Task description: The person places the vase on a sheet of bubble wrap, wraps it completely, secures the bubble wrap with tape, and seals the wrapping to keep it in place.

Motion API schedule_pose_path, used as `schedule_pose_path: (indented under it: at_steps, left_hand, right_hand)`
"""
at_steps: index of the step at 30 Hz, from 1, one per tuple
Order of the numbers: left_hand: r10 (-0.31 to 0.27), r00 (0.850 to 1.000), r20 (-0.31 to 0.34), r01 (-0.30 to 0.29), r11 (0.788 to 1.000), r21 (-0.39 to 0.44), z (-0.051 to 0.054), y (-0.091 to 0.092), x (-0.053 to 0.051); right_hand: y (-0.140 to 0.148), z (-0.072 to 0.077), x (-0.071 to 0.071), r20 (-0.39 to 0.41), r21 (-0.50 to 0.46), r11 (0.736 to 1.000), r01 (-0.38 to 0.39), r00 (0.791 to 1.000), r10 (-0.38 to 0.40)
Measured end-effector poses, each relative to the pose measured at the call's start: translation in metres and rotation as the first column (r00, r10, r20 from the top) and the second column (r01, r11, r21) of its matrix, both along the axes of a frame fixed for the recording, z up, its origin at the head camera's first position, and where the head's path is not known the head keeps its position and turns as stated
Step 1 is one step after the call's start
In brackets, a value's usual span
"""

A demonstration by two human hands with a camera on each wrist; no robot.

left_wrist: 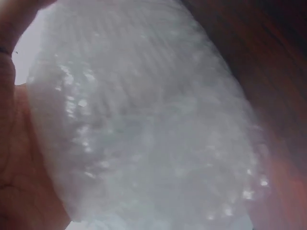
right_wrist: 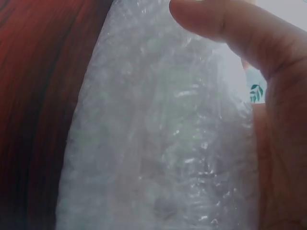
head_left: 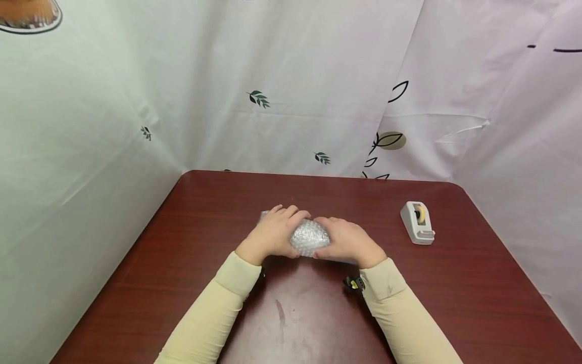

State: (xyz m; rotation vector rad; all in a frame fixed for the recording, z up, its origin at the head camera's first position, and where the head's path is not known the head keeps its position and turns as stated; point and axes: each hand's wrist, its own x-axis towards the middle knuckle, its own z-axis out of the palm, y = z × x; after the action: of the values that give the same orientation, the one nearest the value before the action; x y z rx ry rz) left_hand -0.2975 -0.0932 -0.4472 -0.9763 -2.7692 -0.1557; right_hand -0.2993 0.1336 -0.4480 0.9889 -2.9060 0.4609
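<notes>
A bundle of clear bubble wrap (head_left: pixel 310 236) lies across the middle of the table, with both hands around it. My left hand (head_left: pixel 275 232) grips its left part, fingers over the far side and thumb on the near side. On the right part, my right hand (head_left: pixel 347 240) holds it the same way, thumb toward me. Close up in the left wrist view, the bubble wrap (left_wrist: pixel 144 115) fills most of the picture. The right wrist view shows the thumb pressed along the bubble wrap (right_wrist: pixel 158 124). Whatever may be inside the wrap cannot be made out.
A white tape dispenser (head_left: pixel 417 222) with a yellowish roll stands at the right on the dark red wooden table (head_left: pixel 204 202). White cloth (head_left: pixel 291 116) with leaf prints hangs behind the table and along both sides.
</notes>
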Motion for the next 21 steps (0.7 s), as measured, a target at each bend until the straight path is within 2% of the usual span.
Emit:
schedule_pose_path:
  at_steps: [4,12,21]
  left_hand:
    - [0.010,1.000,0.023,-0.010,1.000,0.025,-0.003,-0.002,-0.006]
    - [0.082,0.994,0.077,-0.083,0.997,0.007,0.002,-0.005,-0.011]
    - [0.088,0.990,0.114,-0.092,0.995,0.030,0.000,-0.006,-0.014]
  right_hand:
    - [0.001,0.000,0.001,-0.035,0.014,1.000,-0.002,0.999,0.003]
    - [-0.001,-0.002,0.001,-0.132,0.044,0.999,-0.002,0.991,0.008]
    - [-0.004,-0.008,0.001,-0.227,0.051,0.998,-0.025,0.973,0.036]
